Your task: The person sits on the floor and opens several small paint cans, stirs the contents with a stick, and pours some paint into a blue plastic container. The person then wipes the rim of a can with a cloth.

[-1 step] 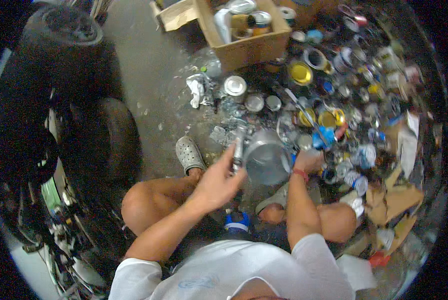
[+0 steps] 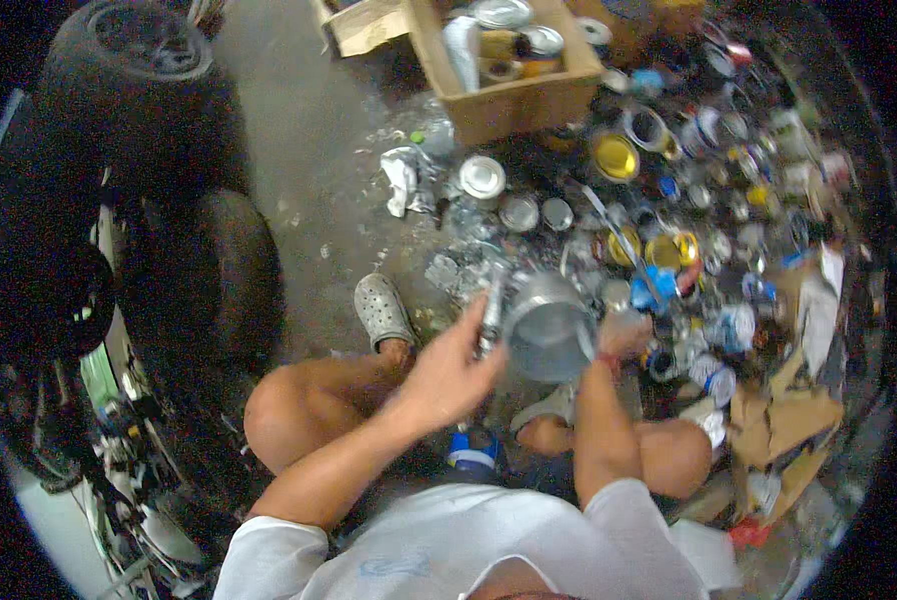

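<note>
My left hand (image 2: 456, 362) is closed around a slim silvery metal tool (image 2: 493, 318) that points up and away; blur hides its exact kind. Just right of it, a round grey metal can (image 2: 549, 340) is tipped so that I look into its open mouth. My right hand (image 2: 624, 335), with a red band at the wrist, grips the can at its right side; the fingers are partly blurred. Beyond that hand, a blue rag or wrapping (image 2: 655, 287) lies by a long pale stick (image 2: 614, 225). Between my legs stands a blue-and-white container (image 2: 474, 452).
A cardboard box (image 2: 529, 105) with cans and jars stands ahead. Many tins, lids and bottles, among them a yellow-lined tin (image 2: 616, 158), cover the floor to the right. Torn cardboard (image 2: 784, 420) lies at the near right. Tyres (image 2: 234, 270) and metal parts line the left.
The can and both hands have shifted slightly to the right and nearer. The can's open mouth faces me a little more. The surroundings have slid slightly right in the view.
</note>
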Motion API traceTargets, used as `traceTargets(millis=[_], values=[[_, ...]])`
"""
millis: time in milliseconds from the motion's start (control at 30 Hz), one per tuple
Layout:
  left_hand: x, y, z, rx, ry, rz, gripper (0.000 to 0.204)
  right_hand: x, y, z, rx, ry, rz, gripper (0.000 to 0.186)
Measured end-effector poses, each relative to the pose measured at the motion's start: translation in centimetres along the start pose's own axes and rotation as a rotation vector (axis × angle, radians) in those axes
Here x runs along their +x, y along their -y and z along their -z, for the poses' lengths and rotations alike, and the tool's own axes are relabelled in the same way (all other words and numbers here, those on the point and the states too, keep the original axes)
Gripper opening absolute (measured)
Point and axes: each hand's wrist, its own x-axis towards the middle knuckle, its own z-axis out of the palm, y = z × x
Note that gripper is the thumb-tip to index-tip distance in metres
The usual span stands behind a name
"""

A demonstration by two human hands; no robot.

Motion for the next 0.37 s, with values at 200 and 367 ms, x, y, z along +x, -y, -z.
traceTargets(millis=[200, 367], values=[[4.4, -2.9, 2.3, -0.013, 0.082, 0.243, 0.087, -1.3, -4.2, 0.1, 0.515, 0.044, -0.156, 0.088], [8.5, -0.9, 6.0, -0.098, 0.044, 0.346, 0.087, -6.2, 1.0, 16.9, 0.747, 0.080, -0.110, 0.083]])
